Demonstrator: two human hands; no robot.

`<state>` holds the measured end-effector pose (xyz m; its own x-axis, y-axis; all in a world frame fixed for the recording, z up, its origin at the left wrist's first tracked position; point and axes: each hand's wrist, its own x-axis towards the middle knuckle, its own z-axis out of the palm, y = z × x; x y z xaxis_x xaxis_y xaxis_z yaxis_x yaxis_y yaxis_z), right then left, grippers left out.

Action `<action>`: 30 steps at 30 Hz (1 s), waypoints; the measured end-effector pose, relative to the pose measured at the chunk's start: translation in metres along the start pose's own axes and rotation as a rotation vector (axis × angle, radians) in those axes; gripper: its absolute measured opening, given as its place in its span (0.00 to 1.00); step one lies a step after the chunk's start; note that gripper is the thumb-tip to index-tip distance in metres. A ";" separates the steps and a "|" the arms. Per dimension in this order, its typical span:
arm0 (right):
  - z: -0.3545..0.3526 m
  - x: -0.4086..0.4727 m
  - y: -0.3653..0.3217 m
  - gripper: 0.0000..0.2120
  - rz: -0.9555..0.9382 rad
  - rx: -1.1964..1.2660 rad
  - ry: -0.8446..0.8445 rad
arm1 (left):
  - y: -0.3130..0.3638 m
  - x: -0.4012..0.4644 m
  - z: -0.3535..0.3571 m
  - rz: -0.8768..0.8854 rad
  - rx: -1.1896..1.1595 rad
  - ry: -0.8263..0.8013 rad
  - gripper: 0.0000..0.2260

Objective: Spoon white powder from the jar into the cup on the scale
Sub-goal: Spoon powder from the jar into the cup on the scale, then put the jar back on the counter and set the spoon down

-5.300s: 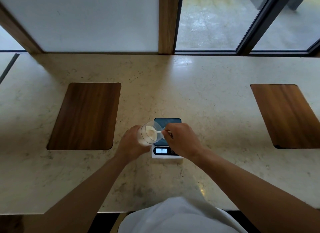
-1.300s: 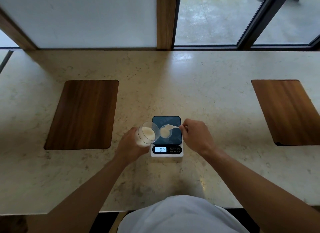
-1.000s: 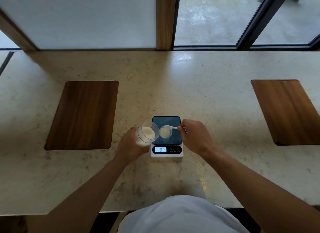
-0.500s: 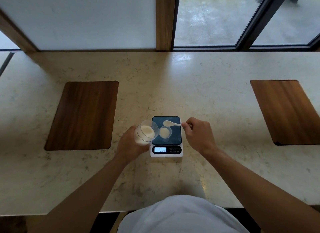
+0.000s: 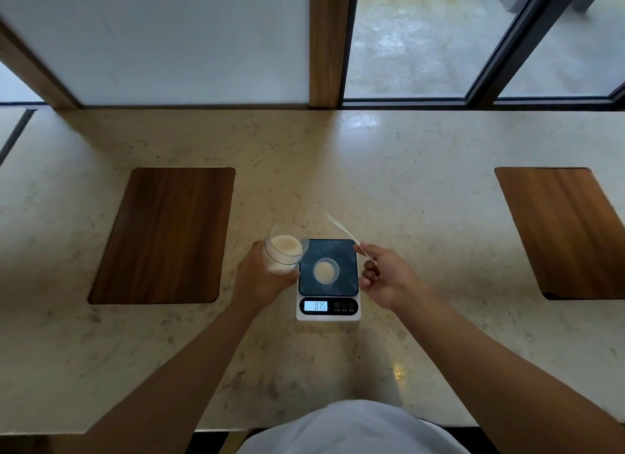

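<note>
1. Left hand (image 5: 262, 281) wraps around the lower part of the clear jar (image 5: 284, 250), just left of the scale (image 5: 328, 279); the fingers hide most of the jar's base, so whether it rests on the countertop (image 5: 338, 169) cannot be told.
2. White powder (image 5: 286, 246) shows through the jar's open mouth, which tilts toward the scale and overlaps its left top corner.
3. Right hand (image 5: 389, 277), just right of the scale, pinches the handle of a thin white spoon (image 5: 343, 228) between thumb and fingertips; the spoon slants up and away beyond the scale's far right corner and is blurred, so its bowl and any load are hard to make out.
4. A small clear cup (image 5: 325, 271) stands at the middle of the scale's dark platform with pale powder inside, touched by neither hand.
5. The scale's lit display (image 5: 316, 306) seems to read 0.35, though the digits are small.
6. Two wooden inlays (image 5: 162, 235) lie well apart from the scale, left and right; the right one is cut by the frame edge.
</note>
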<state>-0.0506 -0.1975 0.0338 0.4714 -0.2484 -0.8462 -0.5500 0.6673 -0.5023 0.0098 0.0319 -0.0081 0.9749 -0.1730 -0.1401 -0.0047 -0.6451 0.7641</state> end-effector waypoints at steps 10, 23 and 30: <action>0.020 0.027 -0.026 0.10 -0.075 0.072 -0.134 | -0.001 0.054 0.009 -0.061 -0.021 0.003 0.25; 0.084 0.075 -0.070 0.08 -0.061 0.084 -0.169 | 0.017 0.153 0.014 -0.107 -0.079 0.140 0.32; 0.112 0.104 -0.092 0.07 -0.063 0.037 -0.201 | 0.022 0.206 0.013 -0.033 -0.056 0.167 0.35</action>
<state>0.1267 -0.2063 0.0118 0.6342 -0.1474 -0.7590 -0.4914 0.6810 -0.5429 0.2075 -0.0275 -0.0284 0.9977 -0.0237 -0.0631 0.0359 -0.6049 0.7955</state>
